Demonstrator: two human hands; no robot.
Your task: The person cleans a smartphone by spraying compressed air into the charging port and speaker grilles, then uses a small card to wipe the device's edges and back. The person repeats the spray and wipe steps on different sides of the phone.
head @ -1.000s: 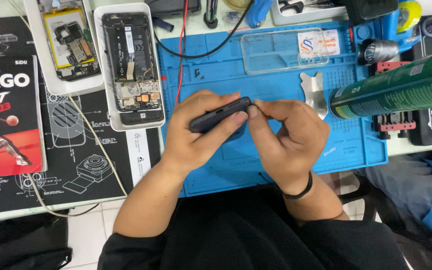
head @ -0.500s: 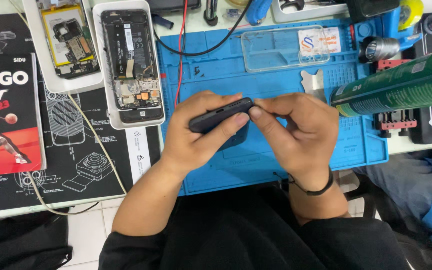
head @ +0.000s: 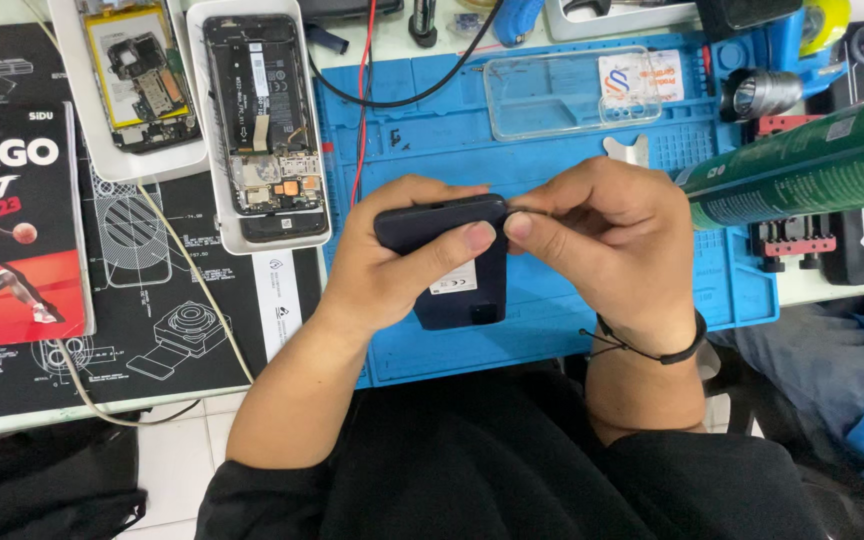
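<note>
Poster [head: 12, 230]: far left on the tabletop [head: 852, 285], red and black, a basketball player printed on it.
Open phone A [head: 142, 75]: 10 o'clock from the hands, in a white tray, yellow frame, board bare.
Open phone B [head: 264, 125]: just right of phone A, in its own white tray, back off, dark internals showing.
Red wire [head: 363, 100]: runs from 12 o'clock down toward the left hand, crossing onto the mat.
Mat [head: 552, 120]: blue, centre of the tabletop, under both hands.
Left hand [head: 392, 265]: grip closed around the dark phone from its left side, thumb lying along the top edge.
Dark phone [head: 457, 270]: held above the mat at centre, between both hands, back facing up, white label near its lower part.
Clear case [head: 572, 90]: on the mat at 12 o'clock from the hands.
Right hand [head: 617, 245]: grip pinched at the phone's upper right corner, thumb tip touching the left thumb tip; black band on the wrist.
Torch [head: 767, 92]: silver, at 2 o'clock.
Green can [head: 802, 175]: lying tilted at 3 o'clock, just beside the right hand.
</note>
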